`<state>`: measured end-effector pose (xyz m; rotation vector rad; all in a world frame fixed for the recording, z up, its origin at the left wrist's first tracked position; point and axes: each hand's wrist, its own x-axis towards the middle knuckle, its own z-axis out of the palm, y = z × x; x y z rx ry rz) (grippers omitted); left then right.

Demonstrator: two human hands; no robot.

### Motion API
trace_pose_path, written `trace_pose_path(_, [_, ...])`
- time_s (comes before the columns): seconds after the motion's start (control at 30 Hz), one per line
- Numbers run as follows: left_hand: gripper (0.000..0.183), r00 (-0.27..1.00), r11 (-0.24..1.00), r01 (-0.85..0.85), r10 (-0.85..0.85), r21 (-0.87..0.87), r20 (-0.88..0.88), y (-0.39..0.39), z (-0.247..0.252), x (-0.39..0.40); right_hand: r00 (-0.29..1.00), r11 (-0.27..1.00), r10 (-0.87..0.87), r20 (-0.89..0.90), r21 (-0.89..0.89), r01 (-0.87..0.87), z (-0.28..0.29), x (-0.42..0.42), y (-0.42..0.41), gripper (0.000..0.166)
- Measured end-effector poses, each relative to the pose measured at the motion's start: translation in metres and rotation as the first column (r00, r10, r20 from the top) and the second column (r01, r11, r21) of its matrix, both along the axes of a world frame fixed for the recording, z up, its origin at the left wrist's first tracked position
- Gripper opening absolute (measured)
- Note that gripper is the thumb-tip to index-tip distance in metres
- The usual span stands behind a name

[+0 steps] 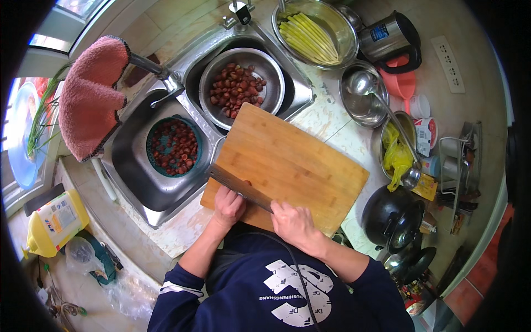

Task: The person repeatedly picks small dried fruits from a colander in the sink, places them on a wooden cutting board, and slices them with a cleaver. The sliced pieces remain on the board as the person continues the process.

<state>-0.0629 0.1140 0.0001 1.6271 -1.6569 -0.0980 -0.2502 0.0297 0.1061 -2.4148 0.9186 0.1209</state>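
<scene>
My right hand (293, 223) grips the handle of a kitchen knife (242, 189), whose broad blade lies diagonally over a wooden cutting board (298, 159). Curled fingers of my left hand (229, 206) sit close against the blade near the board's left edge. Whether they pinch anything is hidden. A small reddish-brown piece (247, 182) shows just beyond the blade. Past the board, a steel bowl (271, 81) holds chestnut-like, reddish-brown pieces (236, 87) in the right sink basin. In the left basin, a green strainer basket (200, 143) contains more such pieces (176, 147).
A pink cloth (93, 95) hangs by the faucet (172, 85). Along the right stand a bowl of pale green stalks (309, 39), an electric kettle (388, 39), a bowl with ladle (359, 83) and a black pot (383, 213). A yellow jug (58, 224) lies at left.
</scene>
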Motion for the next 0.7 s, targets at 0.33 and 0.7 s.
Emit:
trace_pose_path(0.33, [0.039, 0.993, 0.999, 0.005, 0.002, 0.052, -0.121, -0.001, 0.0, 0.004, 0.99, 0.997, 0.011, -0.138, 0.073, -0.001, 0.014, 0.022, -0.009, 0.004])
trace_pose_path(0.7, [0.026, 0.993, 0.995, -0.024, 0.035, 0.097, -0.111, 0.002, 0.0, 0.003, 0.982, 0.98, 0.074, -0.177, 0.195, -0.039, 0.014, 0.031, -0.026, 0.01])
